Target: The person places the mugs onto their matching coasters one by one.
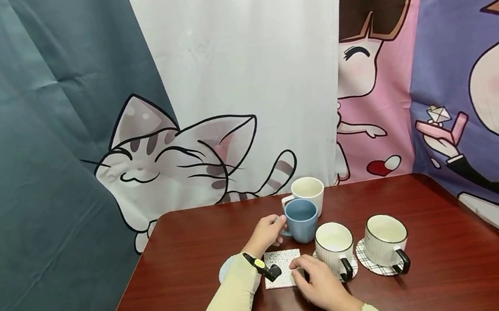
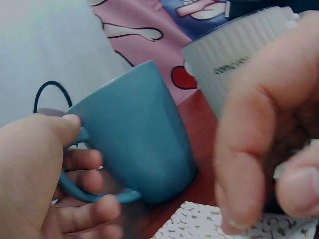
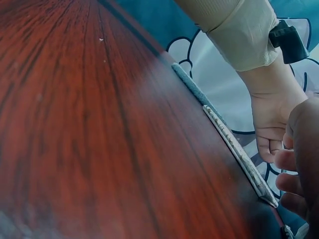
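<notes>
In the head view my left hand (image 1: 264, 235) grips a blue mug (image 1: 302, 221) by its handle. The left wrist view shows the thumb on top of the handle (image 2: 102, 198) and fingers passing through its loop. Whether the mug's base touches the table cannot be told. A square speckled coaster (image 1: 281, 264) lies just in front of the mug. Over this coaster's right edge is my right hand (image 1: 322, 284), fingers loosely bent, with nothing clearly held. Beside that hand a ribbed white mug (image 1: 334, 242) with a black handle stands on a round checked coaster.
Another ribbed white mug (image 1: 387, 241) stands farther right on a round checked coaster (image 1: 373, 264). Behind the blue mug is a plain cream mug (image 1: 308, 190). A pale blue round coaster (image 1: 225, 268) is partly hidden under my left forearm. A printed curtain (image 1: 238, 44) hangs behind the brown table (image 1: 166, 307).
</notes>
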`<control>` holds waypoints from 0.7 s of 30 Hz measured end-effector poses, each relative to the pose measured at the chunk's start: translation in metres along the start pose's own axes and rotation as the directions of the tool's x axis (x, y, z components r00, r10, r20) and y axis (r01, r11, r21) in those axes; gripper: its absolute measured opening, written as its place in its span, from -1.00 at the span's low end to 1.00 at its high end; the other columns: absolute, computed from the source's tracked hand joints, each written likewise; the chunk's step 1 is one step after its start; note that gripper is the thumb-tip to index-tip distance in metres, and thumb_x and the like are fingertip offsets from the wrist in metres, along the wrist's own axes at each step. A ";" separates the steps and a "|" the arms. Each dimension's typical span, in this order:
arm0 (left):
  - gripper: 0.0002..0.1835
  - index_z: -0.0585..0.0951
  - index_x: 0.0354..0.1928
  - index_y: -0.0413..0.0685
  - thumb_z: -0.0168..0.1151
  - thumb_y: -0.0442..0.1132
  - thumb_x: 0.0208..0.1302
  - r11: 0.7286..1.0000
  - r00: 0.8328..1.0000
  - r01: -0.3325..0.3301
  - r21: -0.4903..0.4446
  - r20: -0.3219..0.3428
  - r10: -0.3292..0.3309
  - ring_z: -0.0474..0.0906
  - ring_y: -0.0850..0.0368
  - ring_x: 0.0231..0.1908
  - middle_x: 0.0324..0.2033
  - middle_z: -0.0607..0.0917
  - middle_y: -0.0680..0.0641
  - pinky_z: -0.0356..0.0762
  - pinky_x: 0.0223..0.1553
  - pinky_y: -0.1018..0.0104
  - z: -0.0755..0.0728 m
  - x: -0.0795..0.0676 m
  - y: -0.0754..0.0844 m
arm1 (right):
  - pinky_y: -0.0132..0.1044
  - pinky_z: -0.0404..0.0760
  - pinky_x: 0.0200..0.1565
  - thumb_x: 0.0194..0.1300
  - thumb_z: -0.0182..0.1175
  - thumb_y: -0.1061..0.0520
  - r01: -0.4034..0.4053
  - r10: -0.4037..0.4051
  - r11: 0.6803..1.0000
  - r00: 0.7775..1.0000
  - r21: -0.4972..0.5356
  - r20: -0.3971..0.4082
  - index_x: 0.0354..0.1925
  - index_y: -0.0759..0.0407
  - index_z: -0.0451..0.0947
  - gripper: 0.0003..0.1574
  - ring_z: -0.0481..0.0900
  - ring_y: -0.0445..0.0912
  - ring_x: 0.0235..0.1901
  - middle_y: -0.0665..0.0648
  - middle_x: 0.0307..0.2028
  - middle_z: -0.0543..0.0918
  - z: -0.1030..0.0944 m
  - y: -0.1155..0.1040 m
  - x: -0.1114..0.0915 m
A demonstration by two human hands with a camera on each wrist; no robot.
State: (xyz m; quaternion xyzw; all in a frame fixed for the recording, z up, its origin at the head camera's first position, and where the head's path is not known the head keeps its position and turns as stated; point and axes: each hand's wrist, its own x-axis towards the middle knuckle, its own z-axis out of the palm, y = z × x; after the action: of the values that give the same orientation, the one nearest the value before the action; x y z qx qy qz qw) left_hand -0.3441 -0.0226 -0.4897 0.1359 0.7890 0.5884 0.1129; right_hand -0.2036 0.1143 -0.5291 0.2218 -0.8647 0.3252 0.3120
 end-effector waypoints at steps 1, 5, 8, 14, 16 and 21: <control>-0.55 0.55 -0.37 -0.22 0.05 0.09 0.28 0.998 0.999 0.028 -0.064 0.035 -0.025 0.47 0.10 -0.67 -0.58 0.51 -0.07 0.52 -0.60 0.23 0.000 0.000 -0.001 | -0.30 0.50 -0.26 0.07 0.25 0.20 0.000 0.000 1.000 1.000 -0.002 0.000 -0.35 -0.06 0.54 -0.83 0.53 -0.28 -0.30 -0.21 -0.37 0.53 0.000 0.000 0.000; -0.59 0.55 -0.39 -0.22 0.10 0.05 0.24 0.944 0.981 0.152 -0.292 0.164 -0.107 0.47 0.14 -0.67 -0.64 0.45 -0.01 0.54 -0.58 0.23 -0.003 0.001 -0.004 | -0.31 0.49 -0.26 0.06 0.25 0.20 -0.004 0.004 1.000 1.000 -0.005 0.000 -0.36 -0.06 0.54 -0.83 0.52 -0.28 -0.31 -0.22 -0.38 0.53 0.000 0.001 -0.001; -0.65 0.56 -0.39 -0.20 0.12 0.00 0.21 0.904 0.968 0.201 -0.377 0.219 -0.124 0.49 0.16 -0.67 -0.65 0.47 0.01 0.52 -0.60 0.29 -0.004 -0.001 -0.005 | -0.33 0.49 -0.28 0.04 0.26 0.20 -0.003 0.003 1.000 1.000 -0.009 -0.003 -0.36 -0.07 0.54 -0.83 0.52 -0.28 -0.33 -0.23 -0.39 0.52 0.000 0.002 -0.001; -0.56 0.52 -0.23 -0.40 0.14 -0.05 0.21 0.864 0.974 0.182 -0.470 0.209 -0.092 0.53 0.19 -0.66 -0.61 0.52 0.00 0.47 -0.65 0.39 -0.006 -0.008 -0.004 | -0.32 0.48 -0.29 0.05 0.25 0.20 0.007 -0.007 1.000 1.000 -0.018 -0.005 -0.37 -0.07 0.54 -0.83 0.51 -0.27 -0.34 -0.23 -0.39 0.51 0.003 0.004 -0.001; -0.53 0.51 -0.19 -0.43 0.16 -0.04 0.21 0.856 0.979 0.160 -0.491 0.188 -0.075 0.55 0.18 -0.65 -0.59 0.55 -0.01 0.46 -0.65 0.40 -0.007 -0.011 0.000 | -0.31 0.48 -0.29 0.05 0.25 0.20 0.007 -0.007 1.000 1.000 -0.026 -0.001 -0.37 -0.06 0.54 -0.84 0.51 -0.27 -0.34 -0.23 -0.40 0.50 0.004 0.005 -0.001; -0.56 0.54 -0.18 -0.37 0.17 -0.04 0.21 0.815 0.987 0.148 -0.561 0.130 -0.089 0.57 0.21 -0.64 -0.55 0.59 -0.02 0.45 -0.66 0.42 -0.019 -0.027 0.019 | -0.30 0.49 -0.31 0.04 0.25 0.21 0.015 -0.015 0.999 1.000 -0.037 -0.002 -0.39 -0.04 0.54 -0.85 0.50 -0.28 -0.37 -0.22 -0.42 0.50 0.004 0.004 -0.001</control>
State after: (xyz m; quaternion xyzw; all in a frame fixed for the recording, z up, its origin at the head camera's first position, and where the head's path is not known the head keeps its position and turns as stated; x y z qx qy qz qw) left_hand -0.3238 -0.0441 -0.4659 0.0754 0.5783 0.7811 0.2232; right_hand -0.2071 0.1145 -0.5339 0.2221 -0.8686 0.3069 0.3194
